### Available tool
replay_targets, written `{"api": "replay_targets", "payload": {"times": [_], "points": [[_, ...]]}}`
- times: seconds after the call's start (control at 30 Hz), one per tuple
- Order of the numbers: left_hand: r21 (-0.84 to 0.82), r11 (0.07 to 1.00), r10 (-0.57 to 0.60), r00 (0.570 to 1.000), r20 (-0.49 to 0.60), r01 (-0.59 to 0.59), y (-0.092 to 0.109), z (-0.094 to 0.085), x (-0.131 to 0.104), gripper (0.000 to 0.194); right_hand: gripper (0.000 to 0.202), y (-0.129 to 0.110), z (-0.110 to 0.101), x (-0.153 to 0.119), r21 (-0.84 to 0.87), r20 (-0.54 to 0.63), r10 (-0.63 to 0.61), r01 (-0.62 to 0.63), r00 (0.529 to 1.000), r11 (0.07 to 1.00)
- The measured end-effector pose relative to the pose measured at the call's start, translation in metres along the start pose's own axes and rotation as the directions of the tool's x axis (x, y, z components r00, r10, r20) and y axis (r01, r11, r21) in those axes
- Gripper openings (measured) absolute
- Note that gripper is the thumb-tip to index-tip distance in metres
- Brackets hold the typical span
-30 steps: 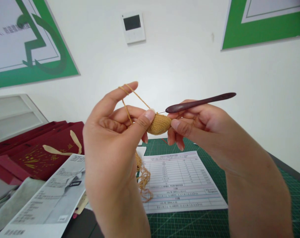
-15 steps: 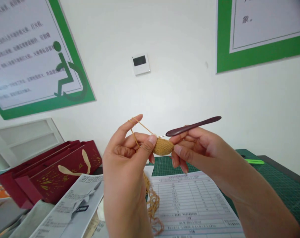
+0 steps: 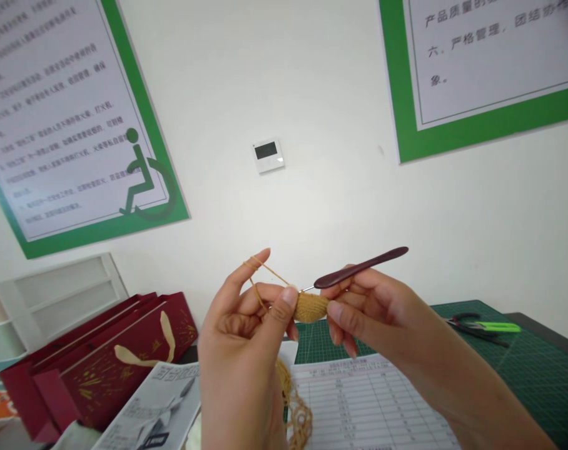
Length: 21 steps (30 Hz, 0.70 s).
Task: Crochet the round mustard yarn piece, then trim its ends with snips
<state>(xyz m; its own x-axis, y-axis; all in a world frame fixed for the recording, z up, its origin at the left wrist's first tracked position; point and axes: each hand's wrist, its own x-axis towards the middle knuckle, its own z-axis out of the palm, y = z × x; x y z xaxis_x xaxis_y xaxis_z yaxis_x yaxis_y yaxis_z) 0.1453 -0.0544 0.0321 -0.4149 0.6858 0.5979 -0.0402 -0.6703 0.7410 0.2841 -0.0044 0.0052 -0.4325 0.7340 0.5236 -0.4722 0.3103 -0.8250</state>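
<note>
A small mustard-yellow crocheted piece [image 3: 311,307] is held up between both hands, above the table. My left hand [image 3: 253,319] pinches its left edge between thumb and fingers. Yarn [image 3: 273,273] of the same colour loops around the raised left index finger and runs down to the piece. In my right hand [image 3: 368,306] is a crochet hook [image 3: 359,267] with a dark brown handle. Its metal tip meets the top edge of the piece near my left thumb. My right thumb touches the right end of the piece. Loose yarn [image 3: 299,419] hangs below my left hand.
A printed form [image 3: 359,400] lies on a green cutting mat [image 3: 513,369]. Dark-handled pliers or scissors [image 3: 466,322] and a bright green tool [image 3: 497,327] rest at right. Red gift bags [image 3: 119,369] and a printed sheet [image 3: 147,406] are at left. Behind is a white wall [image 3: 321,187].
The view has tilted up, so the hands and table sit lower in the picture, and more of the posters and the tools at right show. Both hands keep nearly the same hold.
</note>
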Motion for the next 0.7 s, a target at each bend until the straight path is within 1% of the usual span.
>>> {"api": "replay_targets", "payload": {"times": [0.07,0.2,0.33,0.43,0.57,0.7], "points": [[-0.005,1.000,-0.008,0.999,-0.031,0.008,0.0028,0.0023,-0.0021,0.045,0.023,0.0002,-0.0002,-0.0008,0.005,0.001,0.021,-0.021,1.000,1.000],[-0.017,1.000,-0.027,0.998,-0.048,0.026,0.0057,0.0040,-0.0049,0.046,0.023,-0.0044,0.0002,-0.0026,0.022,-0.002,0.077,-0.077,0.997,0.997],[-0.011,1.000,-0.022,0.998,-0.053,0.022,0.0066,0.0027,-0.0054,0.047,0.029,-0.0085,0.0008,-0.0021,0.051,0.029,0.117,-0.118,0.993,0.992],[-0.009,1.000,-0.021,0.998,-0.059,0.021,0.0077,0.0023,-0.0058,0.047,0.034,-0.0091,0.0011,-0.0011,0.066,0.052,0.124,-0.127,0.991,0.990],[0.000,1.000,-0.020,0.998,-0.056,0.020,0.0087,0.0029,-0.0069,0.046,0.037,-0.0090,0.0026,-0.0008,0.066,0.026,0.127,-0.128,0.992,0.990],[0.042,0.999,0.021,0.998,-0.053,-0.019,0.0077,0.0037,-0.0075,0.041,0.041,-0.0093,0.0057,-0.0005,0.083,-0.002,0.131,-0.130,0.991,0.988]]}}
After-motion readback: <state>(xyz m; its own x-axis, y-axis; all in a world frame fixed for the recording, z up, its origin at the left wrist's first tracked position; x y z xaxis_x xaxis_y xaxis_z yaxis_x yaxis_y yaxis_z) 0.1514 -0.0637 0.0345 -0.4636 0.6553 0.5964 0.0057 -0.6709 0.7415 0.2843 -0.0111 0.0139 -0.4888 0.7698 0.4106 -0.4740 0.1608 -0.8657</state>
